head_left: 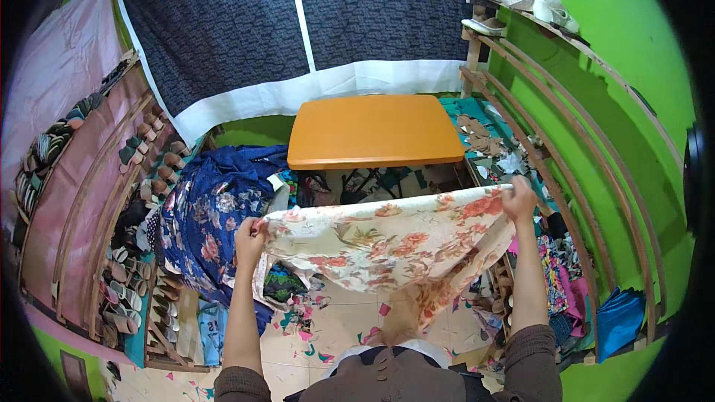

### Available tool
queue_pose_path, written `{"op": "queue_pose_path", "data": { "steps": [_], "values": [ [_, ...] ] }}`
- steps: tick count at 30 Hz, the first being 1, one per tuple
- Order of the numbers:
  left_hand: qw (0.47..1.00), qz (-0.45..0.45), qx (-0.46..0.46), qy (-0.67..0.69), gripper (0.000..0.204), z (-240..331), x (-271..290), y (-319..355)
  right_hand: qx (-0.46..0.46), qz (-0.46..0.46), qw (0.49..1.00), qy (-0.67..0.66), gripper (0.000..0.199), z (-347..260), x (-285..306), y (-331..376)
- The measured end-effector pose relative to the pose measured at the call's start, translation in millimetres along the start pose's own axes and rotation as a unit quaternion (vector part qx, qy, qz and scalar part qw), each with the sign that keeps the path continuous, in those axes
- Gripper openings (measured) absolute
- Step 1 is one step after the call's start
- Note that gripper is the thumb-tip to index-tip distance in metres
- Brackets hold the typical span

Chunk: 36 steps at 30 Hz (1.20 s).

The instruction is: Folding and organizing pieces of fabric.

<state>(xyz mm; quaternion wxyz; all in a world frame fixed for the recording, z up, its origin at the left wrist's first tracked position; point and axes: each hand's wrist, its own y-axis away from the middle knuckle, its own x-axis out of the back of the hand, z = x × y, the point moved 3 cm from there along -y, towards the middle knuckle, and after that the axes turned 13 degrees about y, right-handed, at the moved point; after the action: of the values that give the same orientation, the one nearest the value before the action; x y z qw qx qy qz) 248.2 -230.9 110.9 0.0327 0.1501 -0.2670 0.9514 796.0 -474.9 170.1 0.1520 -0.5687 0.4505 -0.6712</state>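
Item: cream cotton cloth printed w/ red-pink flowers (387,242), held spread out at chest level between two bare hands, top edge pulled fairly taut, lower part sagging toward the tiled floor (335,327). Left hand (249,242): fingers closed in a fist round the cloth's left corner, fabric bunched under it. Right hand (519,199): fingers pinched shut over the right corner, held a bit higher and further out than the left. Both forearms come up from dark brown sleeves. Surroundings: rectangular orange-topped table (375,131) just beyond the cloth, bare top; heap of dark blue floral fabric (208,212) to the left, near the left hand but apart from it; wooden slatted rack w/ rows of sandals (123,253) along the left wall; curved wooden shelves on the green wall (618,67) at right, w/ paper or cloth offcuts (484,141) on a teal surface; more bright folded fabrics (555,268) low right; coloured scraps strewn on the floor. Step in hand, by my reading: cloth opened out full width, prob. for checking or squaring up before a fold or a lay-down. Next move would call for both corners kept gripped and level, so the sagging middle doesn't drag over the littered floor.
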Motion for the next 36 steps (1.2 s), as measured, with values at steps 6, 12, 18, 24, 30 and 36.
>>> {"op": "queue_pose_path", "data": {
  "steps": [6, 12, 18, 24, 30, 36],
  "values": [
    [0.987, -0.042, 0.101, -0.120, 0.033, 6.4, -47.0, -26.8, -0.111, -0.207, 0.962, -0.141, 0.034, 10.4, -70.0, 9.7],
    [0.795, -0.066, 0.439, 0.412, 0.024, 42.6, -145.6, -33.1, -0.344, -0.229, 0.853, -0.319, 0.038, -14.7, -113.2, 0.1],
    [0.746, -0.185, 0.454, 0.451, 0.027, 127.6, -208.6, -23.5, -0.132, -0.337, 0.751, -0.552, 0.029, -148.5, -52.8, -49.8],
    [0.666, -0.325, 0.346, 0.575, 0.031, 193.3, -231.0, -21.2, 0.100, -0.412, 0.818, -0.389, 0.043, -177.5, 14.4, -63.3],
    [0.897, -0.422, -0.117, 0.058, 0.032, 217.9, -212.4, -8.1, 0.031, -0.395, 0.783, -0.479, 0.040, -154.5, -11.8, -50.1],
    [0.943, -0.268, -0.179, -0.085, 0.065, 187.6, -185.0, 3.8, 0.104, -0.368, 0.779, -0.497, 0.036, -148.8, 1.3, -59.0]
  ]
}}
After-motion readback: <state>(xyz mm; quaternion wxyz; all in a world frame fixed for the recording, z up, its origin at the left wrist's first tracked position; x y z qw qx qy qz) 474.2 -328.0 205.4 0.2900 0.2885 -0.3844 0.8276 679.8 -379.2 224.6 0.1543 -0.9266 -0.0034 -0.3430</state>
